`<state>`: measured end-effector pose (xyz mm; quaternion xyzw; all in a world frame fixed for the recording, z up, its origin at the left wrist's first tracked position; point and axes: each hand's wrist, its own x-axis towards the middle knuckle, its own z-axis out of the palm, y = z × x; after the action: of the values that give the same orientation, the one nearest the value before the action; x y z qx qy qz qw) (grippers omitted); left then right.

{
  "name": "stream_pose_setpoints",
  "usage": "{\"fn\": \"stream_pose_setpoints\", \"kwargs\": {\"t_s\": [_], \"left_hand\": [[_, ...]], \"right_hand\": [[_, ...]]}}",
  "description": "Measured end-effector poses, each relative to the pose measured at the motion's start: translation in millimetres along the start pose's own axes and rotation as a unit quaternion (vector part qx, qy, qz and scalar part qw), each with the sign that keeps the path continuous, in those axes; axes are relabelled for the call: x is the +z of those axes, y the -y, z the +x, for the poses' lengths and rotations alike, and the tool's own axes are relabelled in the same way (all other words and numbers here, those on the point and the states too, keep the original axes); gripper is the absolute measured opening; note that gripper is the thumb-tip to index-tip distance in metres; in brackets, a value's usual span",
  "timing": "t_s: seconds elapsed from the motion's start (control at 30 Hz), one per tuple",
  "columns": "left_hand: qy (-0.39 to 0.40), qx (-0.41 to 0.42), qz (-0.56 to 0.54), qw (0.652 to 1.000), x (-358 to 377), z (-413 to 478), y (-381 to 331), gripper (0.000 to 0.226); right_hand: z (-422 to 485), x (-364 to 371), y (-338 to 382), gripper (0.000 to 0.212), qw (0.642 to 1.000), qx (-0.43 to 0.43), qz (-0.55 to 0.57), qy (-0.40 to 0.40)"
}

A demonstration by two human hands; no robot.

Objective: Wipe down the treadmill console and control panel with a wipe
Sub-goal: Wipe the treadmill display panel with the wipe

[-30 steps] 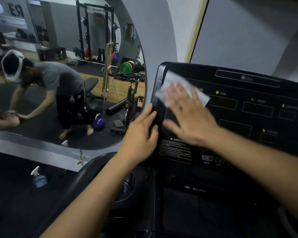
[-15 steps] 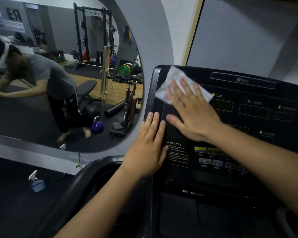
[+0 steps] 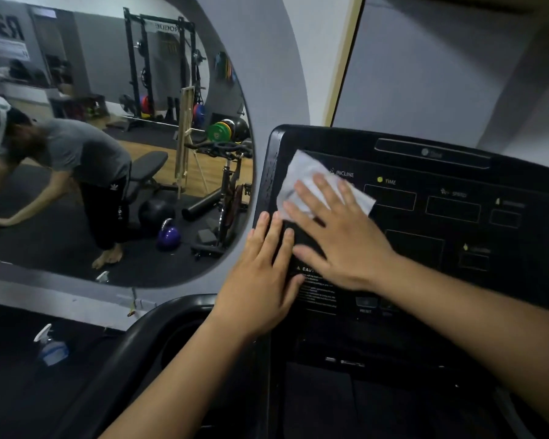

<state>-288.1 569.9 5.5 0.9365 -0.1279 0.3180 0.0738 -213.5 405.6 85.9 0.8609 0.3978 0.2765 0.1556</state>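
White wipe, hold: right hand (image 3: 339,236) lies flat on it, fingers straight and spread, no pinch; the fingertips press the wipe (image 3: 301,175) to the panel and the palm rests on bare panel below it.
Wipe, position: upper left corner of the treadmill console (image 3: 441,217), crumpled, its right edge reaching the INCLINE label (image 3: 344,173); part of it is hidden under the fingers.
Left hand: left hand (image 3: 260,280) is flat, fingers straight and close together, laid on the console's left edge; the fingertips end just beside the wipe's lower corner; the thumb side is near the right thumb, contact cannot be told.
Caution label: white print (image 3: 311,289) between the two hands, partly covered by both.
Control panel: dark display windows in outline, TIME label (image 3: 390,181) with a yellow dot to the right of the wipe; labels further right are blurred.
Handrail: black curved handrail (image 3: 133,343) under the left forearm.
Floor, left: spray bottle (image 3: 49,346) with a white trigger head, lying well apart from the treadmill.
Wall: rounded mirror (image 3: 76,217) left of the console; in it a person in a grey shirt (image 3: 83,160) bent forward, a purple kettlebell (image 3: 168,236), an exercise bike (image 3: 229,191).
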Motion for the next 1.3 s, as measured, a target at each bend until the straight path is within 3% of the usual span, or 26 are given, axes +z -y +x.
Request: {"fn": "stream_pose_setpoints", "kwargs": {"t_s": [0.1, 0.23, 0.33, 0.53, 0.67, 0.77, 0.9, 1.0, 1.2, 1.3], "left_hand": [[0.005, 0.004, 0.04, 0.999, -3, 0, -1, 0.075], [0.008, 0.033, 0.063, 0.997, -5, 5, -20, 0.078], [0.032, 0.028, 0.061, 0.997, 3, 7, -29, 0.075], [0.047, 0.041, 0.073, 0.995, 8, 3, -23, 0.068], [0.044, 0.038, 0.064, 0.996, 5, 2, -22, 0.072], [0.055, 0.031, 0.073, 0.995, 2, 2, -23, 0.071], [0.086, 0.056, 0.06, 0.993, -7, 3, -22, 0.065], [0.031, 0.127, 0.022, 0.991, -19, -12, -24, 0.045], [0.022, 0.069, 0.079, 0.994, -35, -4, -22, 0.061], [-0.009, 0.069, 0.056, 0.996, -30, -4, -23, 0.051]], "right_hand": [[-25, 6, -4, 0.069, 0.998, -0.057, 0.003, 0.036], [25, -22, -47, 0.068, 0.999, 0.026, -0.014, 0.016], [57, -34, -38, 0.067, 0.998, 0.062, 0.022, 0.008], [6, -15, 7, 0.063, 0.992, -0.107, 0.022, 0.06], [50, -37, -51, 0.068, 0.999, -0.001, -0.022, 0.028], [72, -42, -48, 0.072, 0.998, 0.064, -0.015, 0.005], [33, -12, 12, 0.059, 0.997, -0.078, 0.008, 0.013], [8, -9, 2, 0.058, 0.991, -0.126, 0.014, 0.046], [48, -25, -43, 0.071, 0.998, 0.027, -0.049, 0.01], [18, -4, -12, 0.07, 0.999, 0.014, -0.036, -0.013]]}}
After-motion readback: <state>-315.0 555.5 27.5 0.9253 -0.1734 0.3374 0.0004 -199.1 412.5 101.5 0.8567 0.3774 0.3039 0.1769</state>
